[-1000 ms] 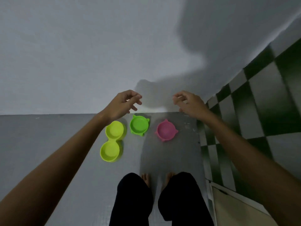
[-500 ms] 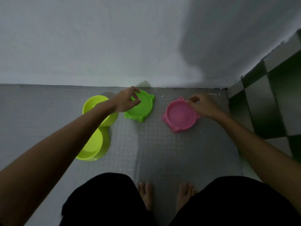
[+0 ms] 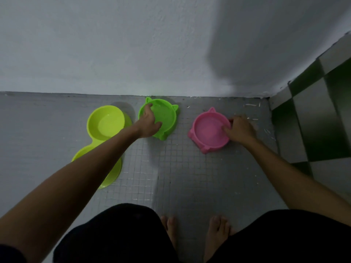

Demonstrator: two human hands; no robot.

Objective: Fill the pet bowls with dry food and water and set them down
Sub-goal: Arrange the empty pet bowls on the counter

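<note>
Three plastic pet bowls sit on the grey, finely gridded floor (image 3: 182,168) near the foot of a pale painted wall (image 3: 133,44). At the left lies the yellow-green double bowl (image 3: 106,124), a two-basin plastic dish; its far basin is in full view and shows no food, while its near basin is largely covered by the left forearm. Just to its right, close against the wall, stands the bright green round plastic bowl with two ear-shaped tabs (image 3: 167,118). The left hand (image 3: 149,123) grips this bowl's left rim, fingers curled over the far-left edge and thumb reaching into the basin on the near side. The bowl rests flat on the floor, and its visible interior appears empty.

Further right, apart from the green bowl, sits the pink round plastic bowl with ear-shaped tabs (image 3: 209,131), also flat on the floor and showing no contents. The right hand (image 3: 240,130) holds its right rim, thumb hooked inside the basin and fingers curled around the outer wall.

At the far right, a dark green and pale checkered tiled surface (image 3: 313,120) meets the grey floor. Small pale flecks lie scattered on the floor beside the pink bowl. At the bottom edge, two bare feet (image 3: 218,230) and black-clad knees are visible.
</note>
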